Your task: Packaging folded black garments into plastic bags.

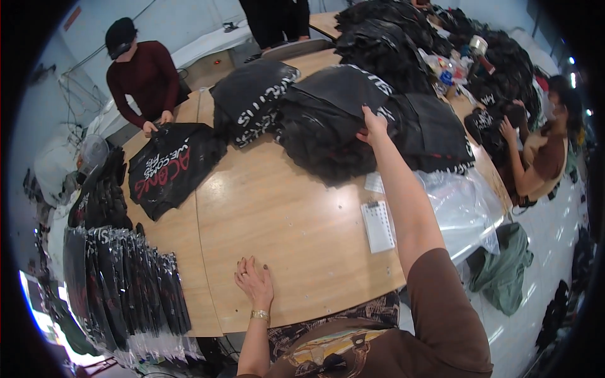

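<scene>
A: Pale wood bench (271,208), curved by the lens, white-walled workroom around it. Nearest thing on it?

B: Left grip (255,285). Palm down on the wood, fingers slightly apart, metal band (259,314) on the wrist.

A: Flanking that?

B: Left end: row of black garments in clear bags (120,283), packed tight. Right side: green cloth (504,264) low by the floor. Further in, white notepad (377,228) near the right forearm, clear plastic sheeting (457,201) just beyond that arm.

A: Right grip (376,126)?

B: Arm at full reach, thumb and fingers at the edge of the folded black shirts (324,138). Can't tell if it's clamped on fabric or only touching.

A: Where's that stack?

B: Far half of the bench, right of centre, more folded piles either side.

A: Others?

B: Co-worker in dark red (144,69), far left, both hands on a spread printed shirt (170,164). Another in brown and tan (543,151), right end, handling black garments. Big black heap (384,44) at the back.
</scene>
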Available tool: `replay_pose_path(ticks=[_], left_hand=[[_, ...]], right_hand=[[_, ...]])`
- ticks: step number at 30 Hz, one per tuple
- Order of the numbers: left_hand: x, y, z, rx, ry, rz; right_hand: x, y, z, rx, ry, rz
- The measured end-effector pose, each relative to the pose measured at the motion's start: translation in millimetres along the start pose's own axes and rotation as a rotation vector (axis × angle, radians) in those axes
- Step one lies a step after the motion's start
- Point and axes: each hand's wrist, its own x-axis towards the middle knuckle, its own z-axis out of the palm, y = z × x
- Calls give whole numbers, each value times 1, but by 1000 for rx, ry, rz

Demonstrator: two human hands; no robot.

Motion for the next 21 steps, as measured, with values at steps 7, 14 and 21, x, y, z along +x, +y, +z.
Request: replay_pose_path(ticks=[7, 14, 21], left_hand=[[30, 1, 16, -112, 4, -49], [197, 138, 33, -671, 138, 229], [297, 200, 106, -491, 118, -10]], right_hand=[[-6, 21, 13, 347, -271, 74], [-38, 60, -51, 550, -261, -18], [-67, 92, -81, 511, -236, -62]])
